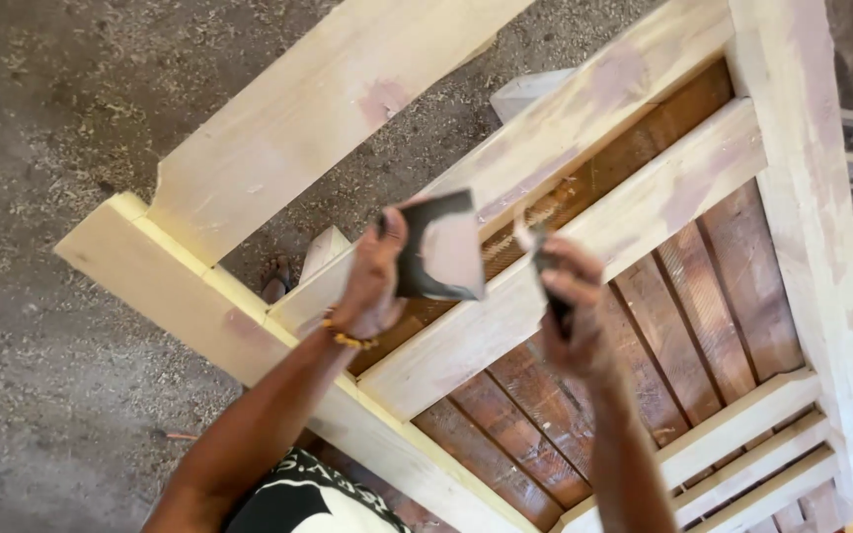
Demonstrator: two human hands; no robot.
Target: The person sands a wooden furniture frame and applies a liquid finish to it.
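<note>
Landmark: pale wooden frame (505, 326), unfinished, lying over a floor (41, 375) strewn with sawdust.
Left hand: left hand (372, 281) is closed around the edge of a dark flat plate (436, 247), held just above the frame's middle rail.
Plate load: the plate carries a pale pinkish filler paste (451, 252) across its face; it is the only carrier in view.
Right hand: right hand (570, 296) is closed on the dark handle of a small putty knife (545, 262), its blade tip near the plate's right edge, above the same rail.
Progress, done: pinkish filler patches (688, 188) already show on several rails and on the frame's right post, judged as filled spots.
Progress, left: much of the frame's left beams remains bare wood.
Behind frame: reddish-brown slats (545, 395) lie under the rails.
Other containers: none in view.
</note>
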